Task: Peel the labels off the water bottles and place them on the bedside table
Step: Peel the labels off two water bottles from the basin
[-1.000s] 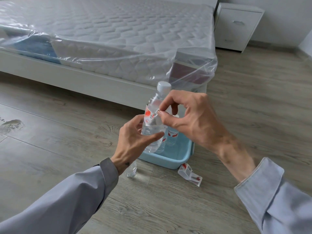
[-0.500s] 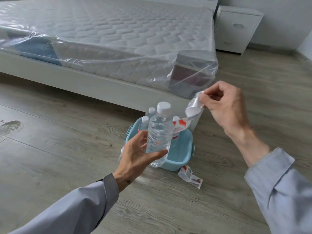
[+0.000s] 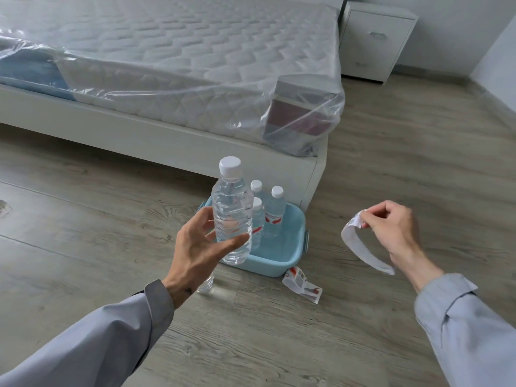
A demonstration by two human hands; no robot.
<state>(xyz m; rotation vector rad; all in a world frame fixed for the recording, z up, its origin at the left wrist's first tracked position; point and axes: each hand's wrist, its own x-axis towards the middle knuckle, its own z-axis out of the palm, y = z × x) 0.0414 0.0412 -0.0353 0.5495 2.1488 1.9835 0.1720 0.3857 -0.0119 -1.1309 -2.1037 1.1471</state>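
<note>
Fingers [image 3: 205, 219] and thumb of the left hand [image 3: 195, 250] curl round the lower half of a clear water bottle [image 3: 230, 202]. They hold it upright and stripped bare above the floor [image 3: 405, 169], a low grip that leaves the middle free.

To the right, well apart, the fingers [image 3: 375, 217] of the right hand [image 3: 391, 227] pinch one end of the peeled label [image 3: 360, 247]. It hangs in a white curl, apparently about to be set aside.

Just beyond the held bottle, a pale blue tub [image 3: 268, 266] stands on the floor by the near corner of the bed [image 3: 167, 141] and keeps the waiting stock together. Three capped bottles [image 3: 275, 208] stand in it. Two show red-and-white bands, and the third's middle is hidden.

Another bottle [image 3: 206, 284] stands on the floor behind the left wrist, with only its base visible, so its label cannot be judged.

The count is five bottles and two loose labels. One label is pinched in the right hand, and a discarded label [image 3: 301, 286] lies on the floor just beside the tub's near right corner.

The white bedside bench [image 3: 374, 40], where the bottles are bound, stands far right against the wall, well apart from both hands. By the look of it, the carrying has yet to start.
</note>
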